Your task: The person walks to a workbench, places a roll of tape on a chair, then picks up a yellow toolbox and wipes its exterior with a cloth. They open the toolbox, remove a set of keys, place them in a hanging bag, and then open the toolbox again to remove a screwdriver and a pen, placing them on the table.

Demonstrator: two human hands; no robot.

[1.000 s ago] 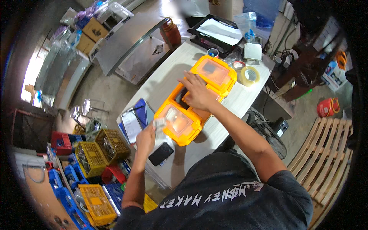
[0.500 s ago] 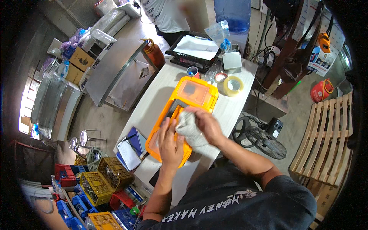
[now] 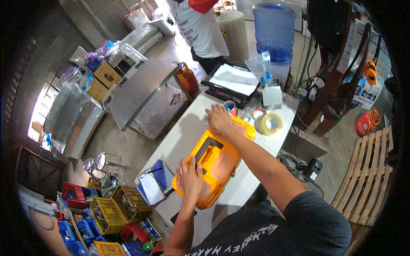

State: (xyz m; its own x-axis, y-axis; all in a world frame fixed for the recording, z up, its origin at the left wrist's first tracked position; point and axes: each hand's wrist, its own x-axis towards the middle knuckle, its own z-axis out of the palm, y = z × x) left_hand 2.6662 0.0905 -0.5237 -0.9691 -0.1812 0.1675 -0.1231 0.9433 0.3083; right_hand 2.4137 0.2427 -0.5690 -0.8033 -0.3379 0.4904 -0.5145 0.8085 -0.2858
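An orange toolbox (image 3: 227, 165) with clear lid panels and a dark handle (image 3: 208, 148) lies slantwise on the white table (image 3: 171, 147). My left hand (image 3: 190, 179) rests on its near end, fingers stretched and apart. Across its far end reaches my right hand (image 3: 221, 121), fingers extended past the far left edge. Nothing shows in either hand, though the area under the right palm is hidden. Close to the right hand stands a cup (image 3: 229, 106) with something blue inside. A wide roll of clear tape (image 3: 271, 124) lies to the right.
A black tray of papers (image 3: 234, 81) and a white box (image 3: 271, 97) occupy the table's far end. Notebooks (image 3: 153, 185) lie at its left edge. Yellow crates (image 3: 106, 214) stand lower left, a fan (image 3: 307, 175) to the right. A person (image 3: 203, 32) stands beyond the table.
The whitish cloth bundle formerly in my right hand is out of sight. That hand has moved away to the toolbox's far end; my left hand stays at the near end. The view has shifted.
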